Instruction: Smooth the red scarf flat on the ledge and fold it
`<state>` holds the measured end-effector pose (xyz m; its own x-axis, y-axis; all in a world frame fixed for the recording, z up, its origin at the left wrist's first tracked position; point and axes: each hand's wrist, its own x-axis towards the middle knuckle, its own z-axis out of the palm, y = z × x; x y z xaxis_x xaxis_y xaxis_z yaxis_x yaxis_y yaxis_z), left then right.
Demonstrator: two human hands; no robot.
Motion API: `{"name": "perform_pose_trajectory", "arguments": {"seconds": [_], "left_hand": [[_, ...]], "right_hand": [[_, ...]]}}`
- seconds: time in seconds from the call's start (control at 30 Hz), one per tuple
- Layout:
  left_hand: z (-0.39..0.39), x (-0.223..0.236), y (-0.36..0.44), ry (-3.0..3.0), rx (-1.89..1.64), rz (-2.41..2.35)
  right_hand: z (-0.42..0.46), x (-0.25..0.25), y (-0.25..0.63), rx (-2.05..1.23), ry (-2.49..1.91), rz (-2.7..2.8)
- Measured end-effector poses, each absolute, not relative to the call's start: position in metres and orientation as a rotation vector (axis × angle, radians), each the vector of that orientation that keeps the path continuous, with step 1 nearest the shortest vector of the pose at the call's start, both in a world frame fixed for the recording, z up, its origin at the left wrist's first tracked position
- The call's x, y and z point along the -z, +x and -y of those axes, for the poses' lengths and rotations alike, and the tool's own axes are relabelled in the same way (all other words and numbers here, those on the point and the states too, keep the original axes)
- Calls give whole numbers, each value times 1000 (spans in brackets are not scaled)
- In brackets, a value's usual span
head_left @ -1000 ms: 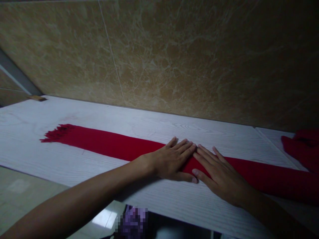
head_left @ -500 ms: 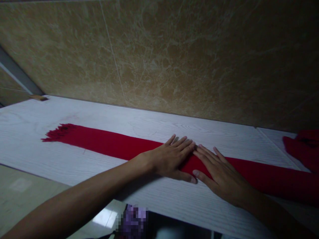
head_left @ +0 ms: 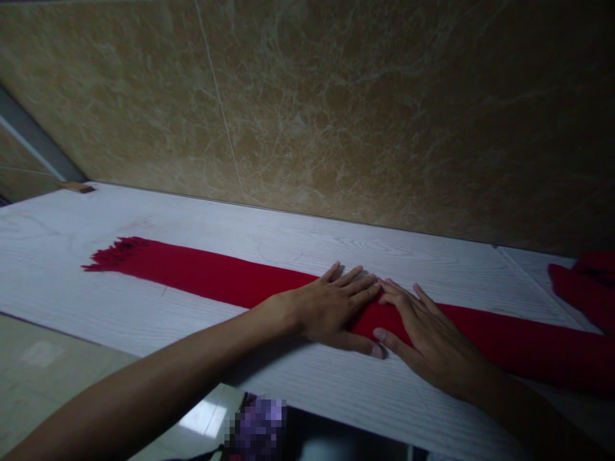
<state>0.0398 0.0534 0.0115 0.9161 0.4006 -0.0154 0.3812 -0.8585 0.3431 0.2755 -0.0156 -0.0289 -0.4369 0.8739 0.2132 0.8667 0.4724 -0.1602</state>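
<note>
A long red scarf (head_left: 211,272) lies as a narrow flat strip along the white wood-grain table (head_left: 202,218), its fringed end at the left and its other end running out of view at the right. My left hand (head_left: 331,310) rests flat across the scarf with fingers stretched out and the thumb over its near edge. Just to the right, my right hand (head_left: 427,339) also lies on the scarf, its fingers apart and a little bent. The fingertips of both hands meet near the scarf's far edge, and red cloth shows between them.
More red cloth (head_left: 583,288) lies bunched at the table's right end. A small brown block (head_left: 77,187) sits in the far left corner. The marbled tile wall (head_left: 336,115) rises behind the table. Below the near edge are the tiled floor (head_left: 52,371) and a blurred purple patch (head_left: 262,426).
My right hand's fingers have bent slightly and lifted a little at the knuckles. My left hand has barely moved on the scarf. The view has shifted very slightly.
</note>
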Motion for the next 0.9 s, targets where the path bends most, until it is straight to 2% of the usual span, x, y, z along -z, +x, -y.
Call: {"name": "perform_pose_trajectory", "arguments": {"seconds": [0.9], "left_hand": [[-59, -7, 41, 2732, -35, -676]], "right_hand": [[14, 35, 280, 15, -1462, 2526]]}}
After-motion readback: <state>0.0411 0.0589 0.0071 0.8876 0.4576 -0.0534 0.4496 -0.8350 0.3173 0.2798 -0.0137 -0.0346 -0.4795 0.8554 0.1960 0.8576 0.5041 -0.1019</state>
